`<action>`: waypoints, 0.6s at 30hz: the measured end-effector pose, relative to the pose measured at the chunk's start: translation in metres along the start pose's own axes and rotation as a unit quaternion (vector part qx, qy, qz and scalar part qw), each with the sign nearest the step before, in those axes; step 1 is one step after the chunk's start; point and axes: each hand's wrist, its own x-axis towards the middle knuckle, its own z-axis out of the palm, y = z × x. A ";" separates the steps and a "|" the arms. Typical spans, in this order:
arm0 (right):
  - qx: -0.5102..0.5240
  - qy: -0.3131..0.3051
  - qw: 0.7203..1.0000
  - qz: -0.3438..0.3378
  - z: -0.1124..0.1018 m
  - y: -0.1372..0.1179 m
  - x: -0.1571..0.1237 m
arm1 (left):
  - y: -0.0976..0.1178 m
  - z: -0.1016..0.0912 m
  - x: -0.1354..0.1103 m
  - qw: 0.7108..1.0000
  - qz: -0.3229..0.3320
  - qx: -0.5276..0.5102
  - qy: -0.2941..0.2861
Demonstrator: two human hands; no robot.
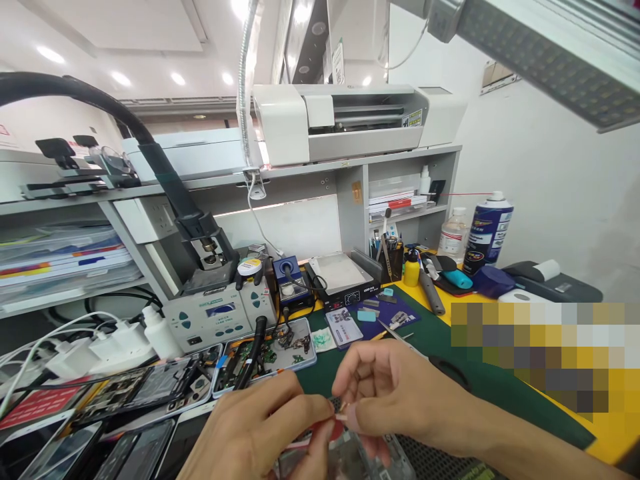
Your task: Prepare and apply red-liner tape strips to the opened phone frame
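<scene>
While a green mat (450, 347) covers the cluttered counter (615, 427), both hands (260, 433) (395, 393) pinch a red strip (320, 430) with fingers closed, near the front edge.

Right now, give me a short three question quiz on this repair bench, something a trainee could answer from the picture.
1. True or false: both hands pinch one small reddish strip between their fingertips.
2. Which stands farthest right on the yellow bench top: A the yellow bottle, B the blue spray can, C the soldering station?
3. Fill in: the tweezers lie on the dark ____ mat.

Key
1. True: the left hand and the right hand meet at the reddish strip.
2. B: the blue spray can stands right of the yellow bottle and the soldering station.
3. Green: the tweezers lie on the green mat.
</scene>
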 end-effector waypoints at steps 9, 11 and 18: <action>0.016 -0.017 1.000 -0.020 -0.003 0.003 0.000 | -0.002 0.001 -0.004 0.999 0.004 0.006 0.038; 0.020 -0.018 0.999 -0.020 -0.003 0.003 -0.001 | -0.002 0.001 -0.004 0.999 0.001 0.008 0.040; 0.024 -0.019 0.999 -0.020 -0.003 0.002 0.000 | 0.000 0.002 -0.002 0.999 -0.003 0.017 0.048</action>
